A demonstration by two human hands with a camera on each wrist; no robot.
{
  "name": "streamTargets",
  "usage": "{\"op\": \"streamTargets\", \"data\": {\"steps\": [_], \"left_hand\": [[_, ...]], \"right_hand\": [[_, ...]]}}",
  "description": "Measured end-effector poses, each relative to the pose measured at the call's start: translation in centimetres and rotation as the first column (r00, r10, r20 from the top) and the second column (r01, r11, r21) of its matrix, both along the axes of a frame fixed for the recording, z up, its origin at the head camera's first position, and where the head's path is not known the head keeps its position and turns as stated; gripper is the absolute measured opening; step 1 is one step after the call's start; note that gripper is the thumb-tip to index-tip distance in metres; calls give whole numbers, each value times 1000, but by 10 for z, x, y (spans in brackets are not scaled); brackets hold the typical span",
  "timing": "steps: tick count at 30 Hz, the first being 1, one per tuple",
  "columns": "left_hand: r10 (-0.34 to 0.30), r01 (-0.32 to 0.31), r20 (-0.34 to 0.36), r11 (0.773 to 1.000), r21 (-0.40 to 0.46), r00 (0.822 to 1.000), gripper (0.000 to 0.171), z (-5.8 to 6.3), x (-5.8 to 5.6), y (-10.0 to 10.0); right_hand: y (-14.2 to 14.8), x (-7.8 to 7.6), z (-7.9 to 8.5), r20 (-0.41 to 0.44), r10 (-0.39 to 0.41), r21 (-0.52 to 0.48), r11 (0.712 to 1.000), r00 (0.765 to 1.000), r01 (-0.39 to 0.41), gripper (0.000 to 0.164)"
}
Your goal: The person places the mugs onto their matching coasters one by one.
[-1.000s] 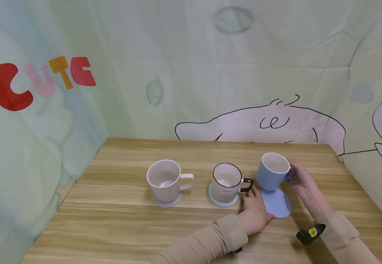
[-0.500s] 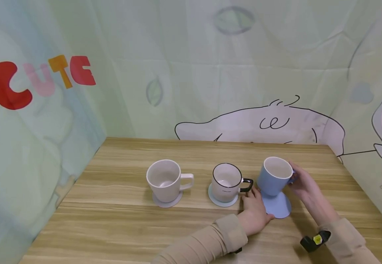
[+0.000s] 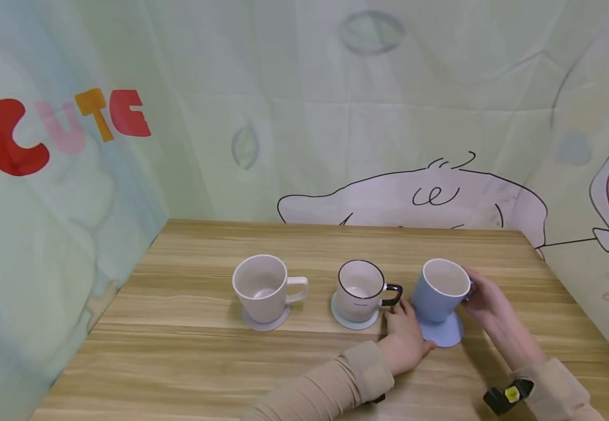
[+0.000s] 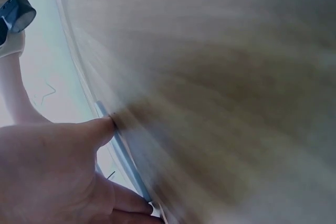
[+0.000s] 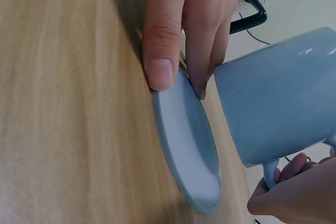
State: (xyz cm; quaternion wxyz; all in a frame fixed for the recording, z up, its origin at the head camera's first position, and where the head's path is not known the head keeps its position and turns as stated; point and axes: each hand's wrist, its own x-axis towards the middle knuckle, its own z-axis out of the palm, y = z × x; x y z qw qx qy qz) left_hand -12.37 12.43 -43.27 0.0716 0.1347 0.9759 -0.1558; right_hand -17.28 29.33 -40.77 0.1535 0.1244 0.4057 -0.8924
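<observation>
My right hand (image 3: pixel 488 297) grips the handle of a blue mug (image 3: pixel 438 298), its fingers on the handle at the mug's right side. The mug overlaps the back of a round blue coaster (image 3: pixel 447 336) in the head view. In the right wrist view a gap shows between the mug's base and the coaster (image 5: pixel 184 135). Beside the coaster lies my left hand (image 3: pixel 406 339), thumb and fingers holding its left edge. Its fingertips reach near the black handle of a white mug (image 3: pixel 359 292) with a black rim, which stands on a pale green coaster (image 3: pixel 355 323).
Farther left, a plain white mug (image 3: pixel 262 292) stands on a light grey-purple coaster (image 3: pixel 266 323). All rest on a wooden table (image 3: pixel 188 356). A printed curtain (image 3: pixel 204 146) rises behind the table and along both sides.
My right hand has brought the blue mug lower and toward me, so it covers more of the blue coaster. My left hand has stayed in place at the coaster's edge.
</observation>
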Motion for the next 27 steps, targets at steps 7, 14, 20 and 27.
{"op": "streamTargets", "data": {"steps": [7,14,20,27], "left_hand": [[-22,22,-3,1000,-6,1000,79,1,1,-1],[-15,15,-10,1000,2,1000,79,1,1,-1],[-17,17,-19,1000,-2,1000,78,1,2,-2],[-9,9,-39,1000,0,999,82,2,4,-1]], "right_hand": [[2,6,-3,-20,24,25,999,1000,-24,38],[6,14,-4,-27,50,46,998,998,-49,35],[8,17,-8,-38,77,66,995,996,-74,35],[12,20,-12,-53,96,93,992,994,-91,36]]}}
